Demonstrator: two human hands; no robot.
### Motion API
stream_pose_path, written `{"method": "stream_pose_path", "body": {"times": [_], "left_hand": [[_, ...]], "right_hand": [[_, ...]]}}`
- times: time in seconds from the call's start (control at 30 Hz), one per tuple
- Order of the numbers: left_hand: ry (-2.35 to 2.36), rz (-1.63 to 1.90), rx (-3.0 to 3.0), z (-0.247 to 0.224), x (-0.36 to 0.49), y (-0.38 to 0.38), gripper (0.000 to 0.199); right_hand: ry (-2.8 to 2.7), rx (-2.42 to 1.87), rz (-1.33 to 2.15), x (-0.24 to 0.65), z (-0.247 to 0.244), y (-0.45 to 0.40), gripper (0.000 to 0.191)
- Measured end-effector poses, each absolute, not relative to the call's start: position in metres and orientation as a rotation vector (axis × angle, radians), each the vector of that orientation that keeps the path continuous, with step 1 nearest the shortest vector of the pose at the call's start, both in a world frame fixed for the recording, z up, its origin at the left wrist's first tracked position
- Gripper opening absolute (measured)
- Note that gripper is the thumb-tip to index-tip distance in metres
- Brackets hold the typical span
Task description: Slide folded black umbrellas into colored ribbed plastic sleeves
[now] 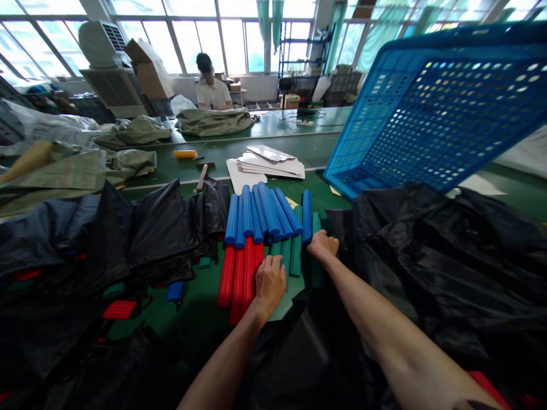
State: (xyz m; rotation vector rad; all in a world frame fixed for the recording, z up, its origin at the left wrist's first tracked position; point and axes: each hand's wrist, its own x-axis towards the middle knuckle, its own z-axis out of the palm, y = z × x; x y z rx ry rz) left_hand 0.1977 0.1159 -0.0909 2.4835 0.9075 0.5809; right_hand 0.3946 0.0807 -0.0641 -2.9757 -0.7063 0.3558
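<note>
Far L, black bags (156, 228); mid surface (205, 299), red rods (245, 267) w/ blue rods (267, 210) just beyond. L hand (271, 282) bent over red rods, grip unclear from here. R hand (323, 246) curled at green rod (316, 222), can't tell if pinching; far R, blue crate (453, 108), tilted.

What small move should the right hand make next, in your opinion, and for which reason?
Perhaps the right hand should shift the single blue rod leftward to the grouped blue rods. It lies apart on their right, with a green rod showing between, and the right hand is already beside its near end.
</note>
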Motion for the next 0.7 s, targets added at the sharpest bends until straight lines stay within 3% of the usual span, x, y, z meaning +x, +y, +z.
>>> {"method": "stream_pose_path", "body": {"times": [0.23,0.37,0.5,0.7], "left_hand": [[0.618,0.496,2.688,-0.097,0.253,0.117,0.033],[0.527,0.316,2.762,-0.1,0.324,0.106,0.031],[0.723,0.158,2.654,-0.104,0.379,0.106,0.034],[0.786,-0.084,2.479,-0.104,0.424,0.119,0.033]], "right_hand": [[-0.461,-2.654,0.122,0.421,-0.005,0.074,0.056],[-0.342,-2.111,-0.036,0.425,0.042,0.053,0.049],[-0.112,-1.613,0.217,0.409,0.061,0.02,0.038],[0.184,-1.443,0.514,0.396,0.039,-0.013,0.026]]}}
